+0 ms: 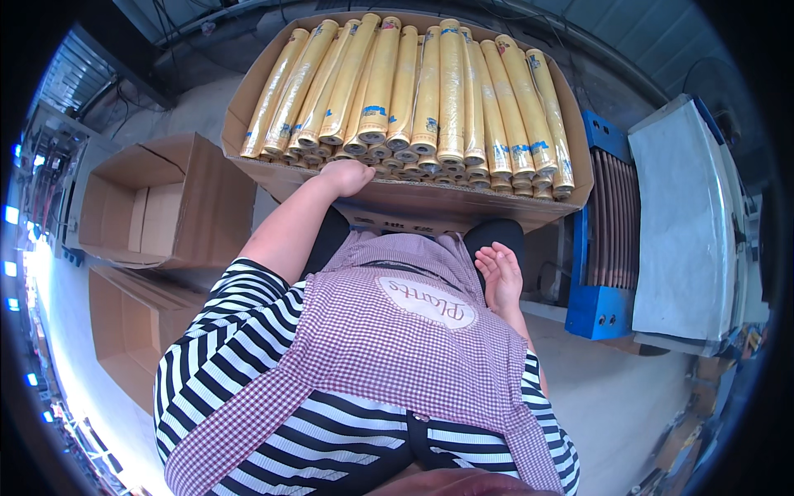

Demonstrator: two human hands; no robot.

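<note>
A large cardboard box stands in front of me, packed with several long yellow wrapped rolls lying side by side. My left hand rests on the box's near edge, by the roll ends, fingers curled over the rim. My right hand hangs lower by my right thigh, fingers loosely apart, holding nothing. I wear a striped shirt and a checked apron.
Two empty open cardboard boxes lie on the floor at my left. A blue machine with rollers and a grey flat table stand at my right. The floor is grey concrete.
</note>
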